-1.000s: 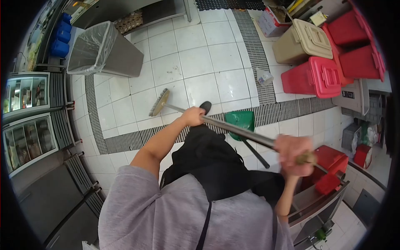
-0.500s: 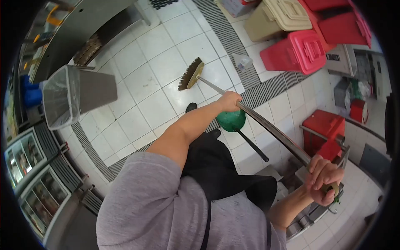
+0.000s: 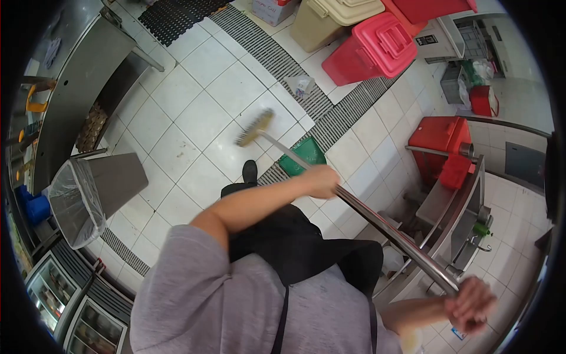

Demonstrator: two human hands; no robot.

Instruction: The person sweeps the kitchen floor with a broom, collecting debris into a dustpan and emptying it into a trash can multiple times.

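A broom crosses the view diagonally, its bristled head [image 3: 256, 128] slightly blurred over the white tiles and its metal handle [image 3: 383, 227] running down to the right. My left hand [image 3: 321, 180] is wrapped around the middle of that handle. At the handle's top end, my right hand [image 3: 470, 305] is closed on it, smeared a little by motion. Behind the handle, near my left hand, a green dustpan [image 3: 306, 156] lies on the floor; its own handle is hidden. A dark shoe [image 3: 250, 171] shows just below the broom head.
A grey bin with a clear liner [image 3: 118, 183] stands at left. A crumpled clear plastic piece [image 3: 299, 86] lies on the floor grate [image 3: 259, 47]. Pink [image 3: 377, 53] and beige [image 3: 324, 23] lidded bins stand beyond. A metal sink unit [image 3: 457, 236] is at right.
My view has shifted. The broom head has moved down and left in view, nearer my foot. Both hands sit lower, still on the handle, and my left arm now covers the dustpan's handle.
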